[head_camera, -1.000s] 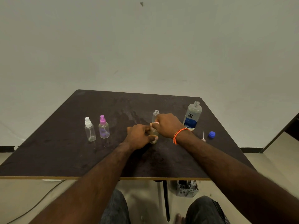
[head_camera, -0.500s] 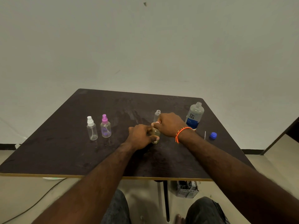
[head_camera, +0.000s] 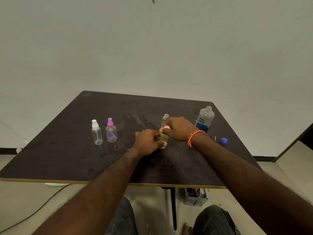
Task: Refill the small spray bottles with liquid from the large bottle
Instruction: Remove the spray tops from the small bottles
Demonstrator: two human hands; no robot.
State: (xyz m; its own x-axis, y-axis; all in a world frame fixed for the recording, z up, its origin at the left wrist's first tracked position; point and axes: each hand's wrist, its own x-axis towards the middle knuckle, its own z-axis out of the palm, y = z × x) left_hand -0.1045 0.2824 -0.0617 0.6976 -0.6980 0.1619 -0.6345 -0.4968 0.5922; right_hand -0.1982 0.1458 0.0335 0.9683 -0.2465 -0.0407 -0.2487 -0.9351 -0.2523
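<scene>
Two bare forearms reach forward over a dark bench [head_camera: 50,160] from a seated person. At the middle, the left hand [head_camera: 147,140] curls its grip around a small yellowish spray bottle [head_camera: 164,139] standing upright. The right hand [head_camera: 179,128], with an orange wristband [head_camera: 194,137], pinches the bottle's pink spray top [head_camera: 166,127], apparently screwing it on or off. To do this well, the left hand should keep the base flat while the right turns squarely. Left of them stand a white-topped bottle [head_camera: 96,133] and a purple-topped bottle [head_camera: 111,131]. Just behind the hands is an uncapped small bottle [head_camera: 165,118]. Far right stands the large bottle [head_camera: 205,119], open, its blue cap [head_camera: 223,141] nearby.
</scene>
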